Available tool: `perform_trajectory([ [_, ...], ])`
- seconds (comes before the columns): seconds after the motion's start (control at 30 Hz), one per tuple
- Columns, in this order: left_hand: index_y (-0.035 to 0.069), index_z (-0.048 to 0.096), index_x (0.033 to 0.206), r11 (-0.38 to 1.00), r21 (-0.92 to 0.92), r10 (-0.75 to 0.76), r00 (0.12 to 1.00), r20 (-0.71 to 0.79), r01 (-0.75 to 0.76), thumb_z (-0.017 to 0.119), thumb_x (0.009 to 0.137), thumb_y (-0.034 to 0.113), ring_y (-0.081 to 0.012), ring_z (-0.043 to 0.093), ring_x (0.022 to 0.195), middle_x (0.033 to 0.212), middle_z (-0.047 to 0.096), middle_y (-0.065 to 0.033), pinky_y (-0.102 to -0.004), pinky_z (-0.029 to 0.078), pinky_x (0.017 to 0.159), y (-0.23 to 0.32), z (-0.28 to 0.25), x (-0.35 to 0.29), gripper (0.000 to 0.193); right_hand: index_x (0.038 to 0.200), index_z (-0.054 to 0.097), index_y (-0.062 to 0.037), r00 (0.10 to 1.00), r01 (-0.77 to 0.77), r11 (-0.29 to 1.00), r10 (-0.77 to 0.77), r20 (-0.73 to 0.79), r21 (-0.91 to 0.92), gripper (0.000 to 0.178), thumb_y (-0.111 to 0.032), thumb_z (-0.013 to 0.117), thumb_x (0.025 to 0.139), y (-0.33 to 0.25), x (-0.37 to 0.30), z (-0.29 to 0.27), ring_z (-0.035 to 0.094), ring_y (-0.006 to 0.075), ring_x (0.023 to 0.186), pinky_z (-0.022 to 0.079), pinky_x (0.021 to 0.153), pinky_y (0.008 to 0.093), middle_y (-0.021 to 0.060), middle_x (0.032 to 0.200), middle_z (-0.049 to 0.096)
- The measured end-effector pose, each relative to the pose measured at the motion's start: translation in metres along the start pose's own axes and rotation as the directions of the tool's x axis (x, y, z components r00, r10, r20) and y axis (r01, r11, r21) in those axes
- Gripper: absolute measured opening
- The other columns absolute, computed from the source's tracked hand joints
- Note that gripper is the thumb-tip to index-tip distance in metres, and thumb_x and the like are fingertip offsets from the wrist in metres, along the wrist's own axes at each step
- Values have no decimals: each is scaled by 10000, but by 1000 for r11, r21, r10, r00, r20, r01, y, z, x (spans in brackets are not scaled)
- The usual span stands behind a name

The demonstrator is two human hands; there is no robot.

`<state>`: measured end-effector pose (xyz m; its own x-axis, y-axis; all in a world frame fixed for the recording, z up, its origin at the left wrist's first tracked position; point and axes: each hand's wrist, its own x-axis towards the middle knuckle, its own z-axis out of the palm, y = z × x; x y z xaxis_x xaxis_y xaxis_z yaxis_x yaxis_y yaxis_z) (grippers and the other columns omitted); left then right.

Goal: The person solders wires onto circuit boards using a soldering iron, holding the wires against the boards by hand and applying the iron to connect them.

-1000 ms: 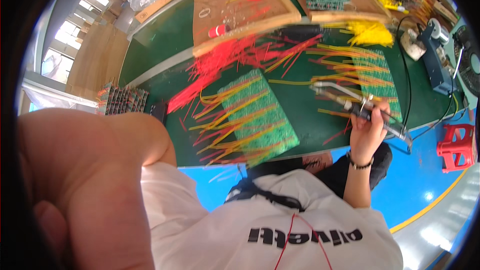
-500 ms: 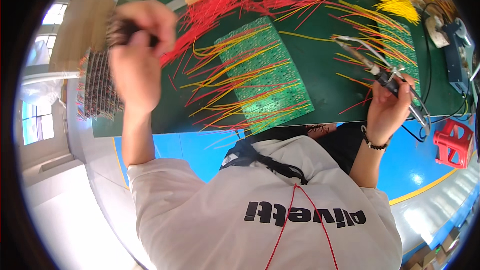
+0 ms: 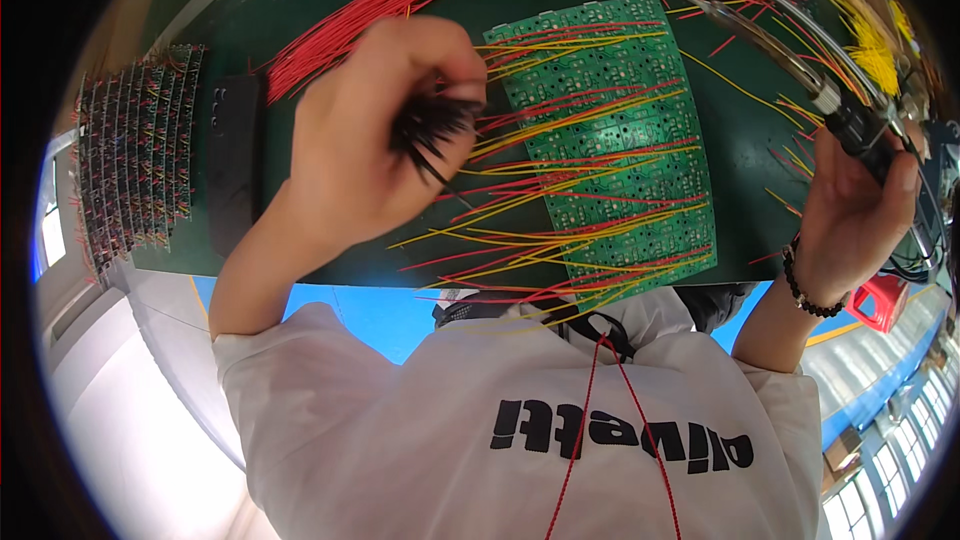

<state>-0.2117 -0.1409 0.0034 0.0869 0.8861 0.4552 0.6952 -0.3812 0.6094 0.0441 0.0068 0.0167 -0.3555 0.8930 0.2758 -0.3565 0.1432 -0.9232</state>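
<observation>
My left hand (image 3: pixel 350 150) is closed round a bundle of short black wires (image 3: pixel 438 128), slightly blurred, just left of a green circuit board panel (image 3: pixel 625 175). Rows of red and yellow wires (image 3: pixel 520 185) lie across the panel and stick out past its left edge, some of them beneath my left hand. At the right, my right hand (image 3: pixel 855 195) grips a soldering iron (image 3: pixel 775 52) with a curved metal feed tube (image 3: pixel 800 8) fixed beside it. The iron's tip points up and left, above the panel's top right corner.
Loose red wires (image 3: pixel 375 25) lie heaped behind my left hand. A stack of wired boards (image 3: pixel 140 160) stands at the far left beside a black bar-shaped object (image 3: pixel 233 165). Yellow wires (image 3: pixel 872 55) lie at the back right. A red stool (image 3: pixel 880 302) is below the table's right end.
My left hand has moved right with the black wires, from the table's left side to beside the panel. The view has shifted, and the iron appears farther up and right.
</observation>
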Motion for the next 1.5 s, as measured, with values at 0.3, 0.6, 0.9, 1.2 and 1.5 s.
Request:
perform_trajectory([
  [0.3,-27,572,803,917,388,88,996,30,-93,686,630,-9,-234,569,612,749,560,-108,-284,470,522,-4,1,2,208,1047,490,-21,994,-42,999,41,104,9,314,-279,461,871,12,4,-3,328,80,527,280,516,230,62,768,546],
  [0.6,39,591,794,875,480,83,996,-27,-60,649,530,52,-202,541,576,776,557,-59,-301,438,470,-5,-5,11,270,853,463,-70,985,-81,983,53,-165,-167,155,-134,588,786,-3,2,15,463,58,573,388,429,192,21,738,473],
  [0.9,11,584,751,963,177,-157,955,-252,205,606,589,-107,-221,554,593,729,539,-87,-282,453,527,12,4,29,202,828,440,-56,980,-196,972,200,-18,132,134,-61,574,818,2,1,7,391,20,520,302,450,172,-23,631,468],
  [1.2,35,592,772,904,364,-158,968,-197,222,637,605,-32,-229,553,593,733,521,-76,-302,444,519,-6,0,20,185,832,430,-45,981,-186,965,193,-21,183,128,-40,557,821,3,4,12,368,25,509,295,435,181,-12,642,452],
  [1.5,26,437,824,945,292,-92,978,-186,144,564,595,-45,-249,494,535,716,482,-114,-298,417,488,13,-22,15,272,837,430,-50,983,-176,969,181,-11,171,122,-28,548,816,6,4,8,360,28,506,296,429,184,-5,674,452],
])
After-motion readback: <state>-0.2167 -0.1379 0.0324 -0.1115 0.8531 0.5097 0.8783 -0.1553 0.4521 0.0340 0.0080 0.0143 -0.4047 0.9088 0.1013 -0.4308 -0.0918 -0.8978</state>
